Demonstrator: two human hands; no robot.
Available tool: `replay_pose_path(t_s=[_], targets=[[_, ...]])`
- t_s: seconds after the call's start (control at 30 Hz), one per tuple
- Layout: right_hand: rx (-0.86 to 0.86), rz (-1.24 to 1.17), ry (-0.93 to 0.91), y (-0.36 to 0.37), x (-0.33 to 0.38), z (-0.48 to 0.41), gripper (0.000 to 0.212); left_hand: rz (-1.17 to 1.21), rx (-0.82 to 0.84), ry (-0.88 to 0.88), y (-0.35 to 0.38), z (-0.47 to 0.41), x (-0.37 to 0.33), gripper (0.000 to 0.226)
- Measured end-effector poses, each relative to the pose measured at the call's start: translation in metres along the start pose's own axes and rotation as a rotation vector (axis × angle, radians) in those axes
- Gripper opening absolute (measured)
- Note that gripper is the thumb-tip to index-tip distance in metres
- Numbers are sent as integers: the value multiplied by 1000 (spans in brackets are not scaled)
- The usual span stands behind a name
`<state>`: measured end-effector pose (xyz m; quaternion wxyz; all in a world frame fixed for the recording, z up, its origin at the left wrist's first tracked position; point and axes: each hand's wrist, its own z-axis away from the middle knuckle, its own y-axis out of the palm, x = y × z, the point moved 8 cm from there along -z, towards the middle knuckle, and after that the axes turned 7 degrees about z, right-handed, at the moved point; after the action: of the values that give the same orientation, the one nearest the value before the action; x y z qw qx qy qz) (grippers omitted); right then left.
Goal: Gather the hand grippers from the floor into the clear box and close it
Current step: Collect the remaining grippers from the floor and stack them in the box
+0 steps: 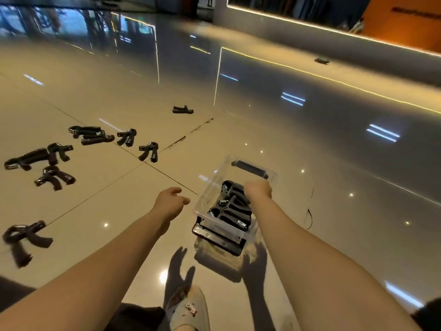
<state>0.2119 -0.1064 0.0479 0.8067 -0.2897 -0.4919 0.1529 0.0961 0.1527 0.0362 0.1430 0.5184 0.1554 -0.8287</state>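
Head view, clear box [210,187]: stands open on the glossy floor [310,163], about three black hand grippers inside [230,211].
Right hand [259,190]: fisted over the box; whether it grips anything I cannot tell.
Left hand [170,201]: loose and empty, just left of the box.
Floor grippers: nine lie left of the box and beyond it, the nearest [148,151] just past its far-left corner.
Slipper [188,309]: one, nearer than the box.

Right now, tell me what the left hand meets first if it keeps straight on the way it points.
Probably bare floor; the left hand is empty, and the nearest hand gripper lies further ahead. Depth is unclear.
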Motion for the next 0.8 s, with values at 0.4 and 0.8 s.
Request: replay_pose_path(t_s=[0.4, 0.8], targets=[[384, -21, -594, 143, 206, 192, 23, -13, -373, 132, -235, 70, -66, 17], [701, 347, -744, 394, 225, 279, 21, 104, -736, -135, -435, 57, 80, 13]])
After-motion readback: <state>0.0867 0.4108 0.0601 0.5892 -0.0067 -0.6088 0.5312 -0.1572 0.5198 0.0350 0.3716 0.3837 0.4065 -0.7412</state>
